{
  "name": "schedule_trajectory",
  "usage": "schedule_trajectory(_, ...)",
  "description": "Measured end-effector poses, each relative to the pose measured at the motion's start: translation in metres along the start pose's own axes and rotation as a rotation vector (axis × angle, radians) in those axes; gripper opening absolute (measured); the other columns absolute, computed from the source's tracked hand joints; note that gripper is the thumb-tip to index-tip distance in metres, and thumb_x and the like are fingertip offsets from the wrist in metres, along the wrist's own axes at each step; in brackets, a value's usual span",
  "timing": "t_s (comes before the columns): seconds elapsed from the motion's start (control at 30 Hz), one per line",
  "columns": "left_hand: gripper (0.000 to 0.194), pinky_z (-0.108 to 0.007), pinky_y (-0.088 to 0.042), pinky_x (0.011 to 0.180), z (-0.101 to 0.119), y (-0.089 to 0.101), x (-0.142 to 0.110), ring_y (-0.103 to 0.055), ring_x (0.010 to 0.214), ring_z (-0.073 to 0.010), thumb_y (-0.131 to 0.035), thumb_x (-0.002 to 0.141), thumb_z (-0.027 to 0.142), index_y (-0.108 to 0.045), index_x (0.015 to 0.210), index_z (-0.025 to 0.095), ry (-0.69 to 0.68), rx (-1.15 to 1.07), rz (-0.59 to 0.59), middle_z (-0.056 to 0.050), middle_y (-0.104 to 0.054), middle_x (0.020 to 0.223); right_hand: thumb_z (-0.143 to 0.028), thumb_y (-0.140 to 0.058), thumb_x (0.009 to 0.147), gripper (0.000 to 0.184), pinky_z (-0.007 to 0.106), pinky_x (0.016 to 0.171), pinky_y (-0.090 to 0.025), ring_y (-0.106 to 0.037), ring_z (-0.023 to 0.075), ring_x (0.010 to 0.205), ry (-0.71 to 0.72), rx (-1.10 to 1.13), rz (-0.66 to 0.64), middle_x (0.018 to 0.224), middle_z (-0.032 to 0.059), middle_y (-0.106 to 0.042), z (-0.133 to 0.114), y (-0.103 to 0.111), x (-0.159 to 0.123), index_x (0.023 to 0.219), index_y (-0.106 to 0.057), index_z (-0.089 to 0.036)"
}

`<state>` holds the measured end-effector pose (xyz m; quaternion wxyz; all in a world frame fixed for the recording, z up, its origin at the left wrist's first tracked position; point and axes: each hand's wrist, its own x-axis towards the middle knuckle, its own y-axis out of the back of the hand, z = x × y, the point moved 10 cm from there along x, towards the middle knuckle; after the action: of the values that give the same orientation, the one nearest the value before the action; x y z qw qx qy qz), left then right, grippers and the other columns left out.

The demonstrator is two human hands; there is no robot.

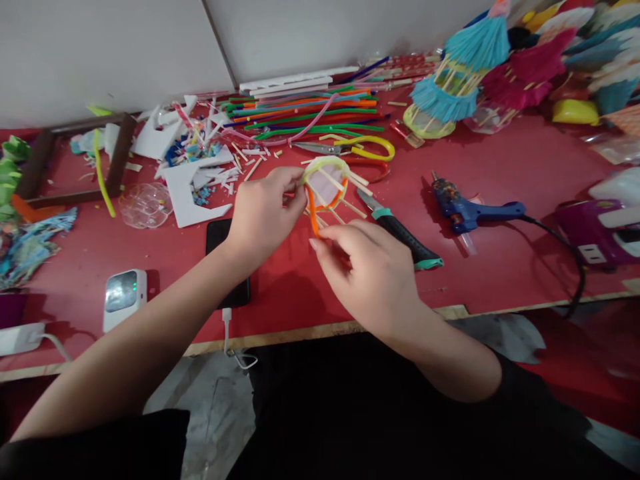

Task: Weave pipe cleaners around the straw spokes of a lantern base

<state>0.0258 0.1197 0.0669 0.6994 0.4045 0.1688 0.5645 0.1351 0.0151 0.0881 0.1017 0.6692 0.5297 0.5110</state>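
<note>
My left hand (263,213) pinches the rim of a small round frame (326,183), a yellow ring with wooden sticks across a clear disc. An orange pipe cleaner (313,212) curves along the frame's lower edge. My right hand (370,270) is closed below the frame, its fingers pinching the orange pipe cleaner's lower end. Both hands hover over the red table (500,167).
A utility knife (400,233) and a blue glue gun (470,210) lie right of my hands. Yellow-handled scissors (357,148) and coloured pipe cleaners (310,113) lie behind. A black phone (220,243), white scraps (193,187), a small white device (124,297) and finished tasselled lanterns (460,73) are around.
</note>
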Motion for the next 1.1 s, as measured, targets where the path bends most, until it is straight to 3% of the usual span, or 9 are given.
schedule_trajectory(0.13, 0.029, -0.031, -0.063, 0.085, -0.009, -0.002, 0.000, -0.074, 0.105, -0.0221, -0.053, 0.093, 0.026, -0.071, 0.115, 0.020, 0.070, -0.215, 0.037, -0.006, -0.077, 0.116, -0.018, -0.051, 0.098, 0.025, 0.033, 0.071, -0.051, -0.067, 0.0206, 0.075, 0.061, -0.037, -0.039, 0.081, 0.0094, -0.072, -0.007, -0.014, -0.007, 0.103, -0.074, -0.010)
schedule_trajectory(0.3, 0.032, -0.029, -0.065, 0.072, -0.025, -0.007, -0.003, -0.076, 0.095, -0.0200, -0.049, 0.096, 0.030, -0.068, 0.121, 0.022, 0.202, -0.342, 0.041, -0.005, -0.078, 0.107, -0.018, -0.049, 0.098, 0.030, 0.034, 0.070, -0.050, -0.066, 0.0213, 0.077, -0.024, -0.075, -0.166, 0.083, 0.0103, -0.074, 0.014, -0.035, -0.011, 0.113, -0.074, -0.013)
schedule_trajectory(0.43, 0.032, -0.027, -0.065, 0.071, -0.032, -0.012, -0.007, -0.077, 0.091, -0.0185, -0.045, 0.098, 0.032, -0.065, 0.120, 0.022, 0.213, -0.362, 0.031, -0.006, -0.077, 0.107, -0.016, -0.050, 0.097, 0.031, 0.033, 0.069, -0.050, -0.067, 0.0213, 0.079, -0.044, -0.093, -0.209, 0.086, 0.0092, -0.075, 0.028, -0.042, -0.015, 0.116, -0.073, -0.015)
schedule_trajectory(0.57, 0.031, -0.027, -0.065, 0.069, -0.037, -0.015, -0.011, -0.077, 0.092, -0.0192, -0.046, 0.098, 0.035, -0.063, 0.120, 0.021, 0.225, -0.438, 0.059, -0.008, -0.077, 0.110, -0.022, -0.056, 0.096, 0.021, 0.035, 0.074, -0.054, -0.068, 0.0216, 0.081, -0.014, 0.000, -0.155, 0.087, 0.0082, -0.076, 0.029, -0.030, -0.015, 0.101, -0.076, -0.017)
schedule_trajectory(0.67, 0.033, -0.030, -0.066, 0.071, -0.036, -0.014, -0.014, -0.077, 0.095, -0.0204, -0.050, 0.095, 0.032, -0.063, 0.123, 0.019, 0.177, -0.512, 0.083, -0.008, -0.077, 0.111, -0.034, -0.064, 0.095, 0.020, 0.038, 0.081, -0.057, -0.071, 0.0220, 0.088, 0.027, 0.082, -0.105, 0.093, 0.0088, -0.076, 0.034, -0.001, -0.012, 0.098, -0.076, -0.018)
schedule_trajectory(0.77, 0.033, -0.032, -0.066, 0.079, -0.042, -0.015, -0.018, -0.076, 0.094, -0.0196, -0.054, 0.091, 0.027, -0.065, 0.120, 0.018, 0.165, -0.560, 0.099, -0.008, -0.078, 0.113, -0.035, -0.062, 0.094, 0.020, 0.040, 0.080, -0.057, -0.073, 0.0227, 0.088, -0.042, -0.038, 0.023, 0.095, 0.0094, -0.077, 0.079, 0.048, -0.011, 0.098, -0.077, -0.023)
schedule_trajectory(0.87, 0.032, -0.033, -0.065, 0.084, -0.050, -0.020, -0.021, -0.076, 0.097, -0.0196, -0.055, 0.089, 0.028, -0.067, 0.117, 0.017, 0.170, -0.581, 0.089, -0.009, -0.077, 0.116, -0.041, -0.064, 0.087, 0.025, 0.044, 0.074, -0.051, -0.073, 0.0273, 0.088, -0.161, -0.357, 0.057, 0.093, 0.0150, -0.078, 0.162, 0.085, -0.020, 0.101, -0.078, -0.027)
schedule_trajectory(1.0, 0.036, -0.031, -0.065, 0.078, -0.058, -0.030, -0.025, -0.077, 0.096, -0.0196, -0.053, 0.091, 0.031, -0.064, 0.122, 0.017, 0.179, -0.581, 0.066, -0.010, -0.077, 0.118, -0.044, -0.073, 0.076, 0.047, 0.046, 0.065, -0.042, -0.072, 0.0274, 0.082, -0.286, -0.484, -0.139, 0.094, 0.0176, -0.076, 0.266, 0.084, -0.037, 0.118, -0.073, -0.021)
schedule_trajectory(1.1, 0.035, -0.028, -0.065, 0.071, -0.062, -0.035, -0.026, -0.077, 0.091, -0.0185, -0.057, 0.090, 0.031, -0.066, 0.120, 0.017, 0.197, -0.632, 0.061, -0.009, -0.077, 0.118, -0.046, -0.069, 0.078, 0.030, 0.043, 0.064, -0.043, -0.069, 0.0222, 0.074, -0.254, -0.407, -0.200, 0.081, 0.0121, -0.073, 0.282, 0.075, -0.038, 0.099, -0.076, -0.026)
